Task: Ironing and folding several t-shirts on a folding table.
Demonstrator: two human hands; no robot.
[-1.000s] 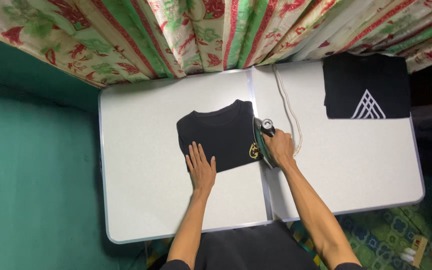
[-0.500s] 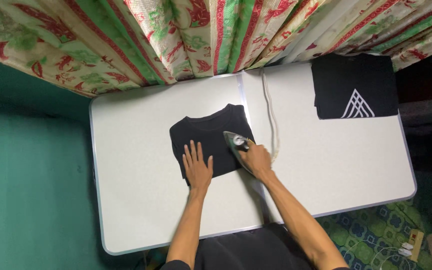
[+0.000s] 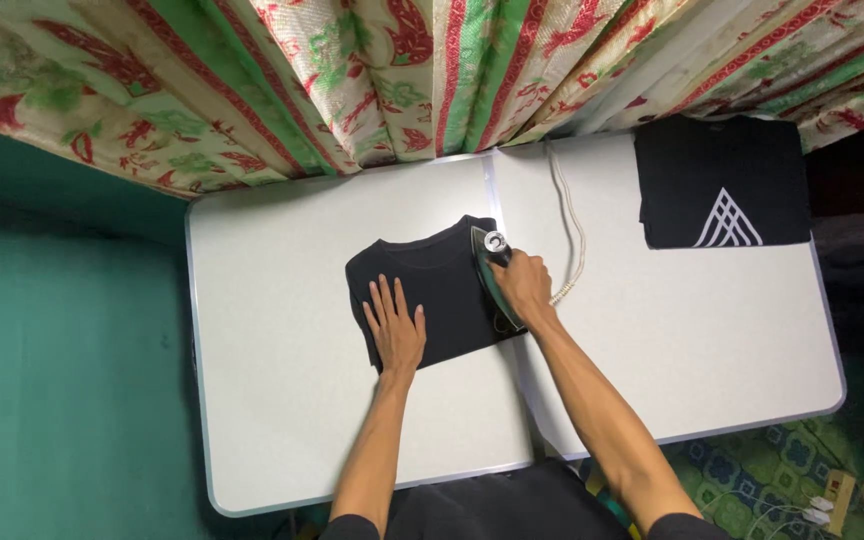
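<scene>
While the left hand lies flat with its fingers spread and released on the lower part of the folded black shirt, the right hand is clenched around the handle of the iron; the iron rests along the shirt's right edge, nose pointing away from the person, close to the seam where the two halves of the white table meet; its pale cord runs up the table toward the patterned curtain and loops back just beside the right hand; a second folded black shirt, bearing a white triangular line design, lies well apart at the far right corner of the table; green floor covering shows to the left; the shirt is judged soft, light and limp, apt to slide or bunch, so a flat palm near the worked area is the sensible hold; the iron is judged rigid, fairly heavy and hot underneath, to be taken only by its handle, with the cord kept off the cloth
</scene>
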